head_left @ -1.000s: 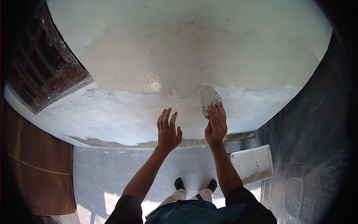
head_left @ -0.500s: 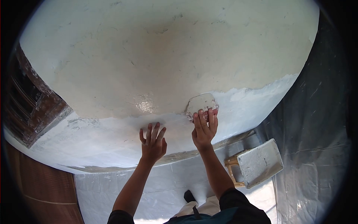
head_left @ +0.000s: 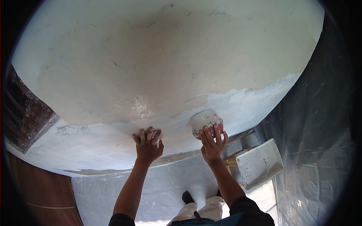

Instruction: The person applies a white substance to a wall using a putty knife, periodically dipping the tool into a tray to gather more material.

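My left hand [head_left: 148, 146] is at the lower, white-coated band of the wall [head_left: 181, 67], fingers spread and tips powdered white. A small pale shape shows beside its fingertips, too faint to name. To the right, my right hand [head_left: 212, 146] grips a flat, round-cornered plate [head_left: 205, 120], smeared white with reddish patches, against the wet-looking white coat. The hand's fingers lie over the plate's lower part, so its grip underneath is hidden. Above the white band the wall is beige with scattered dark scuffs.
A paint tray [head_left: 260, 164] coated in white rests on a yellowish stool [head_left: 230, 162] at lower right. Plastic sheeting [head_left: 313, 150] hangs on the right, and grey sheeting [head_left: 113, 194] covers the floor. A dark wooden frame [head_left: 32, 113] borders the wall at left.
My right hand and the plate have moved down the wall, baring white coat above. My left hand has shifted slightly left. The whole view has shifted a little.
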Available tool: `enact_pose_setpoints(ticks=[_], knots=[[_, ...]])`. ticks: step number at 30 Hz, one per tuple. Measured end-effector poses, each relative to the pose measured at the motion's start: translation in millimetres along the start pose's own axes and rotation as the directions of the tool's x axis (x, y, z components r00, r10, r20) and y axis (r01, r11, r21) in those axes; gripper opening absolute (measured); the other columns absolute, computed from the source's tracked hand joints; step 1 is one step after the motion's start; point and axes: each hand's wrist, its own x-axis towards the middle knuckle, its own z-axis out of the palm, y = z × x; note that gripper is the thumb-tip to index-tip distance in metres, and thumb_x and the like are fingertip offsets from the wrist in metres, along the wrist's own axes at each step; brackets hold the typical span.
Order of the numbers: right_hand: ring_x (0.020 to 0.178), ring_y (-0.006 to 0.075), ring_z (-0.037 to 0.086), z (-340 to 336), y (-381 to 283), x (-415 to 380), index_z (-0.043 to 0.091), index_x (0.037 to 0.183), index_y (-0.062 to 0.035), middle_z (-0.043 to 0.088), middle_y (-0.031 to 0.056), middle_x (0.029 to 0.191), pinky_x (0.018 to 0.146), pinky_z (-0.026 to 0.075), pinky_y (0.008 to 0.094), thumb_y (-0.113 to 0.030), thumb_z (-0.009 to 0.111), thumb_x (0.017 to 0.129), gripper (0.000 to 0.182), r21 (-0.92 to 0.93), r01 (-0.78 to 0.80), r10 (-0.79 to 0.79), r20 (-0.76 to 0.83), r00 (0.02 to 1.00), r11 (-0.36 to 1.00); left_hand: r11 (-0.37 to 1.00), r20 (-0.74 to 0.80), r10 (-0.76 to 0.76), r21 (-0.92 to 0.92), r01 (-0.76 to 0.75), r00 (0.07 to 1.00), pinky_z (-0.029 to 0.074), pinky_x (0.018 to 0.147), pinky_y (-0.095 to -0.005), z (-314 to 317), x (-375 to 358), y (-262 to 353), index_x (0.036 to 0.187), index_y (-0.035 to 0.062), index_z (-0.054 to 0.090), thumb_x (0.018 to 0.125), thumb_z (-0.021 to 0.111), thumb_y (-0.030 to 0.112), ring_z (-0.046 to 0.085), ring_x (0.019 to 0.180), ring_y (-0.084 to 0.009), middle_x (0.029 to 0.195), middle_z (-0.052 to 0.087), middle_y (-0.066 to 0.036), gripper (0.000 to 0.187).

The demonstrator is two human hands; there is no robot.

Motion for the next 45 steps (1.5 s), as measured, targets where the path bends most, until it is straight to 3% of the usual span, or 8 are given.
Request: enact_pose_setpoints(ticks=[5, 8, 10, 22, 27, 33, 35, 45], knots=[[0.105, 0.0255, 0.06, -71, 11, 43, 0.062, 0.11, -0.0086, 0.065, 0.0072, 0.111, 0.091, 0.043, 0.0435, -0.003, 0.057, 0.083, 0.028, 0.298, -0.063, 0.042, 0.076, 0.996, 0.952, 0.993, 0.063, -0.121, 0.0, 0.121, 0.991, 0.0, 0.104, -0.0684, -17, 10, 30, 0.135, 0.0162, 0.038, 0.076, 0.062, 0.026, -0.003, 0.138, -0.0471, 0.152, 0.004, -0.018, 0.064], [0.076, 0.0285, 0.066, -96, 20, 108, 0.057, 0.1, -0.0016, 0.067, 0.0138, 0.092, 0.066, 0.053, 0.0336, 0.001, 0.056, 0.085, 0.015, 0.527, -0.262, 0.104, 0.311, 0.945, 0.809, 0.901, 0.261, -0.348, -0.173, 0.398, 0.9, 0.006, 0.106, -0.0658, -45, 28, 62, 0.14, 0.0222, 0.035, 0.075, 0.059, 0.015, 0.002, 0.139, -0.0437, 0.153, 0.004, -0.015, 0.07], [0.069, 0.0272, 0.065, -99, 33, 141, 0.057, 0.099, -0.0042, 0.067, 0.0117, 0.085, 0.061, 0.052, 0.0342, -0.003, 0.062, 0.084, 0.016, 0.514, -0.176, -0.011, 0.34, 0.94, 0.84, 0.861, 0.293, -0.397, -0.209, 0.463, 0.87, 0.006, 0.107, -0.064, -65, 39, 76, 0.142, 0.0206, 0.031, 0.075, 0.058, 0.012, 0.005, 0.14, -0.0423, 0.153, 0.007, -0.016, 0.073], [0.072, 0.0326, 0.064, -84, 31, 215, 0.058, 0.102, -0.0015, 0.064, 0.0182, 0.084, 0.062, 0.05, 0.0325, 0.001, 0.062, 0.08, 0.022, 0.585, -0.146, -0.148, 0.425, 0.893, 0.798, 0.85, 0.407, -0.425, -0.127, 0.511, 0.809, 0.003, 0.11, -0.0595, -82, 55, 90, 0.147, 0.0105, 0.017, 0.072, 0.057, 0.01, 0.002, 0.141, -0.037, 0.153, 0.006, -0.017, 0.085], [0.073, 0.0258, 0.067, -94, 46, 212, 0.058, 0.102, -0.0016, 0.065, 0.0169, 0.085, 0.066, 0.05, 0.0287, 0.004, 0.06, 0.081, 0.022, 0.68, -0.211, 0.018, 0.279, 0.96, 0.702, 0.881, 0.373, -0.394, -0.106, 0.461, 0.84, 0.002, 0.11, -0.0594, -76, 49, 87, 0.146, 0.01, 0.018, 0.072, 0.054, 0.008, 0.003, 0.141, -0.0358, 0.153, 0.009, -0.016, 0.082], [0.077, 0.015, 0.064, -80, 35, 204, 0.056, 0.101, 0.0002, 0.065, 0.0129, 0.084, 0.067, 0.048, 0.0252, 0.005, 0.06, 0.082, 0.02, 0.68, -0.22, -0.067, 0.369, 0.927, 0.699, 0.86, 0.376, -0.413, -0.14, 0.491, 0.83, 0.002, 0.11, -0.0594, -75, 51, 90, 0.146, 0.0109, 0.019, 0.072, 0.053, 0.007, 0.004, 0.142, -0.0353, 0.153, 0.01, -0.015, 0.082], [0.079, 0.0085, 0.058, -77, 44, 204, 0.056, 0.102, 0.0017, 0.063, 0.0069, 0.083, 0.069, 0.046, 0.0224, 0.006, 0.056, 0.085, 0.018, 0.687, -0.333, 0.101, 0.356, 0.929, 0.646, 0.863, 0.367, -0.408, -0.144, 0.485, 0.836, 0.002, 0.11, -0.0593, -74, 51, 89, 0.146, 0.0111, 0.019, 0.072, 0.053, 0.007, 0.004, 0.142, -0.0354, 0.153, 0.01, -0.015, 0.082], [0.076, 0.0079, 0.055, -71, 54, 192, 0.054, 0.101, 0.0012, 0.06, 0.0045, 0.082, 0.07, 0.046, 0.0221, 0.005, 0.054, 0.088, 0.014, 0.652, -0.376, 0.139, 0.386, 0.912, 0.658, 0.87, 0.392, -0.386, -0.147, 0.471, 0.835, 0.002, 0.11, -0.06, -74, 48, 86, 0.147, 0.0121, 0.019, 0.071, 0.054, 0.007, 0.004, 0.142, -0.0354, 0.153, 0.009, -0.014, 0.083]])
